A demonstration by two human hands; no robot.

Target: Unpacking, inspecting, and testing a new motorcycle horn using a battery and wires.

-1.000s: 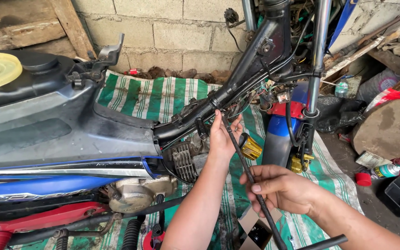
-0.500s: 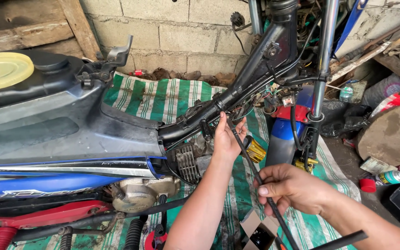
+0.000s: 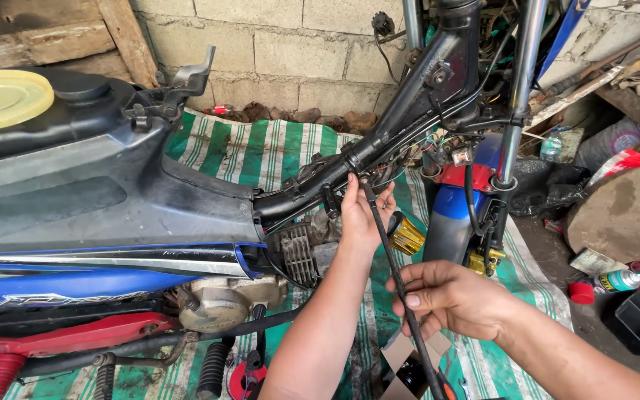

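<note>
A stripped motorcycle stands in front of me, its black frame tube [image 3: 379, 141] slanting up to the right above the engine [image 3: 220, 300]. My left hand [image 3: 363, 215] reaches up under the frame tube and pinches the top end of a thin black cable [image 3: 390, 267] near a bundle of wires [image 3: 431, 148]. My right hand [image 3: 450, 296] grips the same cable lower down, between thumb and fingers. The cable runs on down past my right hand to the bottom edge of the view.
The black seat base with a yellow disc [image 3: 1, 96] fills the left. The blue front fender [image 3: 453, 215] and fork leg [image 3: 516, 96] are at right. A green striped tarp [image 3: 261, 148] covers the ground. A spray can [image 3: 612, 281], a round stone slab [image 3: 624, 215] and clutter lie right.
Both hands have stayed on the cable near the frame tube; the left hand has shifted slightly at the cable's top end. The view has tilted down a little.
</note>
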